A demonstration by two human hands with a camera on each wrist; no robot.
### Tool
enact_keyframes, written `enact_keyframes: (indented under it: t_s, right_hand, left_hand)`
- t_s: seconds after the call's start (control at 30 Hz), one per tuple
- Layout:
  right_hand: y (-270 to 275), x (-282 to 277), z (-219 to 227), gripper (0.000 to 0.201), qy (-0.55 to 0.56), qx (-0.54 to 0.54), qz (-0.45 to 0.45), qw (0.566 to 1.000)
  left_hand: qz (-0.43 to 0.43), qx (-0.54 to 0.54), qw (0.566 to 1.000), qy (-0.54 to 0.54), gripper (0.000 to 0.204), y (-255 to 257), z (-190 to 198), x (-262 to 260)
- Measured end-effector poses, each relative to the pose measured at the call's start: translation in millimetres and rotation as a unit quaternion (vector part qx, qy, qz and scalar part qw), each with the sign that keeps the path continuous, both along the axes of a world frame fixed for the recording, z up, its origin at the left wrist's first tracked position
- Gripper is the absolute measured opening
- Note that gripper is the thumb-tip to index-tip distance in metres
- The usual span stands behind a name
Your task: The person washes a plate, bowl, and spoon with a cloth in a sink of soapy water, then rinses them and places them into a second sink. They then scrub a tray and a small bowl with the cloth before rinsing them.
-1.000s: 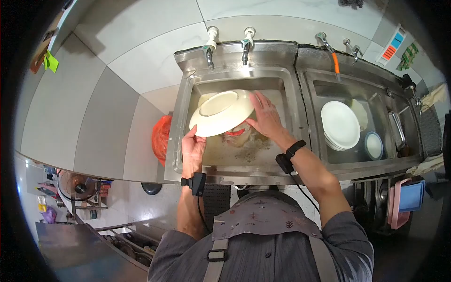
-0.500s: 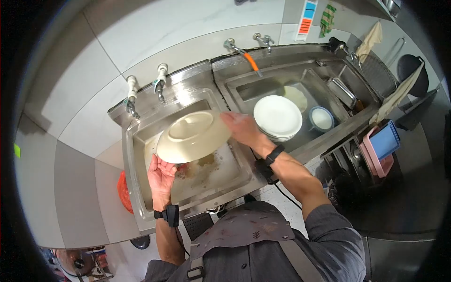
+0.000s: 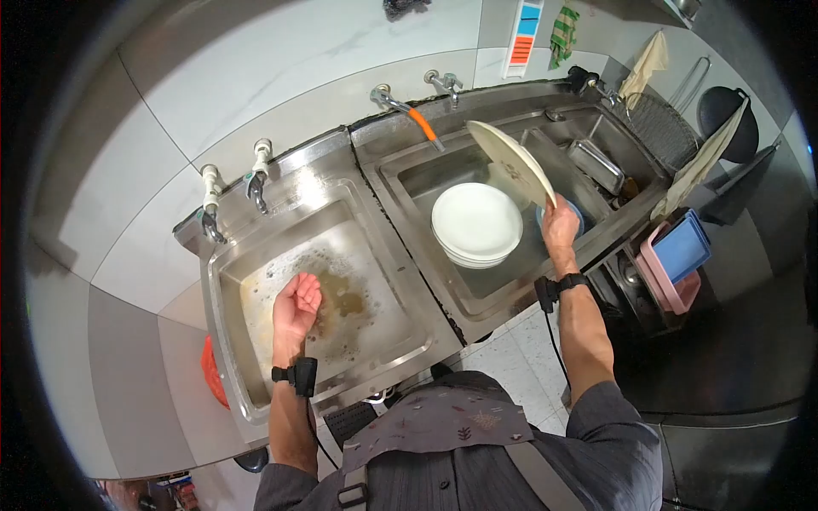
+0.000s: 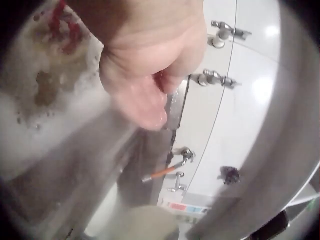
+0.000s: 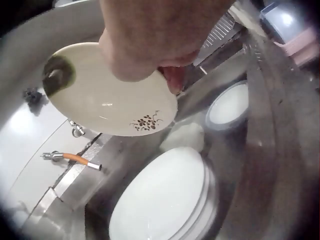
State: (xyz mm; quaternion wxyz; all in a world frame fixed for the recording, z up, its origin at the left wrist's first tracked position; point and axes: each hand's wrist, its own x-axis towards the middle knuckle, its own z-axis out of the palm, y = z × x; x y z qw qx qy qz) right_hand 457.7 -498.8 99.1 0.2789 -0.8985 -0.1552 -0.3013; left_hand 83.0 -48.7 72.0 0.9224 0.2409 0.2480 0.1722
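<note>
An oval cream plate (image 3: 504,153) is tilted on edge over the right-hand sink, its near end gripped by my right hand (image 3: 560,232). Brown flower decoration and a dark green patch show on the face of this plate (image 5: 110,95) in the right wrist view. Close by sits a stack of white plates (image 3: 477,223) in the same sink. My left hand (image 3: 296,305) hovers palm up over the soapy left sink (image 3: 375,289), fingers loosely bent around nothing. Wet fingers of the left hand (image 4: 145,100) also appear in the left wrist view.
Behind the plates, a blue-rimmed bowl (image 5: 229,106) stands in the right sink. Taps line the back wall, one with an orange hose (image 3: 423,124). A metal container (image 3: 596,166) lies in the far right basin. Pink and blue trays (image 3: 682,254) stand at the right.
My right hand has carried the plate rightward from the left sink to the right one, turning it on edge. The left hand has let go of it. The head view has swung right.
</note>
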Motion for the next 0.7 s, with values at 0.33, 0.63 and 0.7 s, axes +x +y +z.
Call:
enact_keyframes:
  t_s: [0.33,0.63,0.7]
  right_hand:
    - [-47.8,40.3,-36.6,0.04,0.185,-0.057,-0.115,0.974]
    - [-34.5,64.3,-29.9,0.031,0.056,-0.02,-0.013,0.998]
    - [-5.8,70.4,-27.9,0.031,0.092,0.023,0.037,0.995]
  left_hand:
    - [-0.207,0.126,0.97,-0.031,0.021,-108.5,62.9,148.6]
    - [-0.209,0.159,0.965,0.024,0.021,-97.4,36.2,149.1]
    - [-0.169,0.22,0.958,0.076,0.021,-79.0,34.7,127.3]
